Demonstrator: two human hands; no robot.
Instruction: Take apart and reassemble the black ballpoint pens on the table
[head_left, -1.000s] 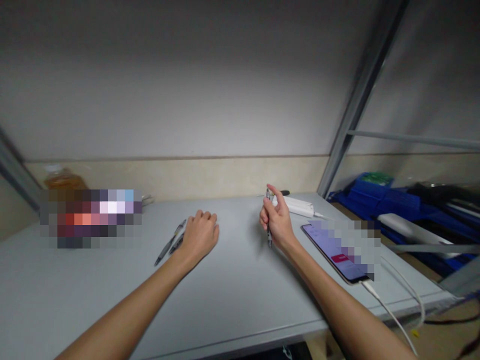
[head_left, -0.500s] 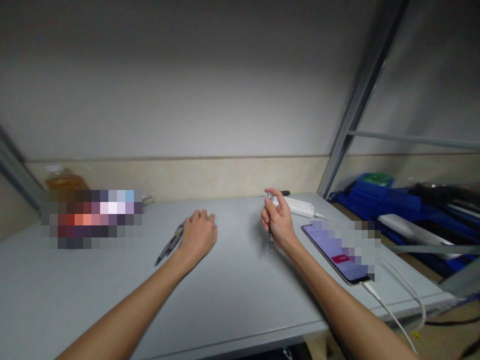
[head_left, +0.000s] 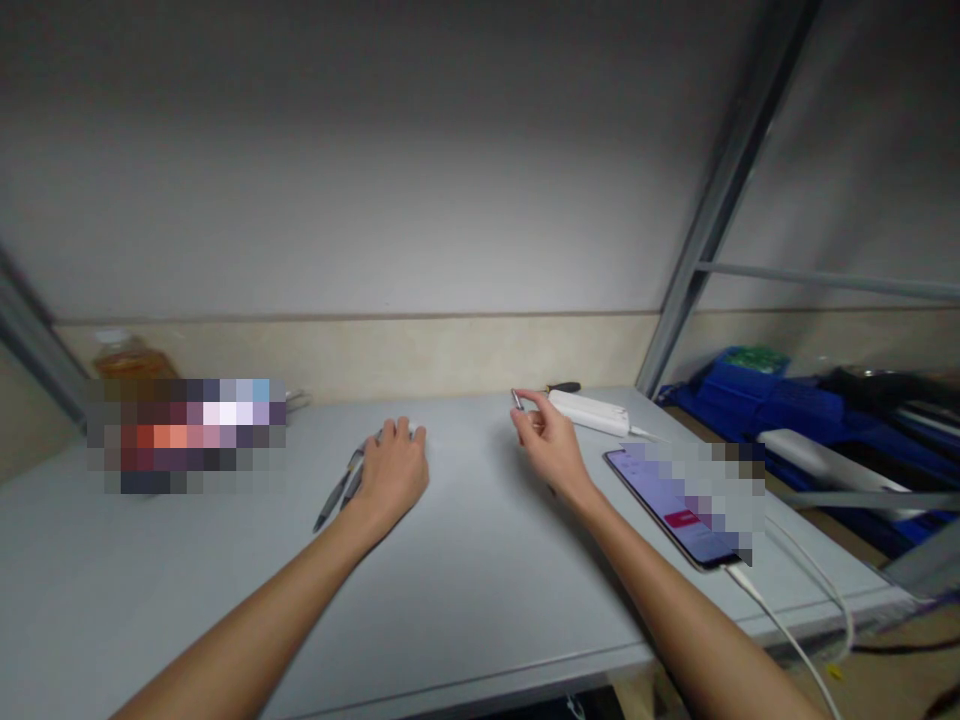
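txt: none legible | phone (head_left: 675,505) screen: pixelated | left blob: pixelated

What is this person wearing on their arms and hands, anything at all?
Nothing shows on them. The left hand and right hand are bare: no gloves, rings, watch or bands visible. Both forearms are uncovered as far as the picture's lower edge, with no sleeve in view.

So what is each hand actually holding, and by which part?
The right hand pinches a pen between its fingertips; only one end pokes out. The left hand rests on the table, beside two pens, holding nothing.
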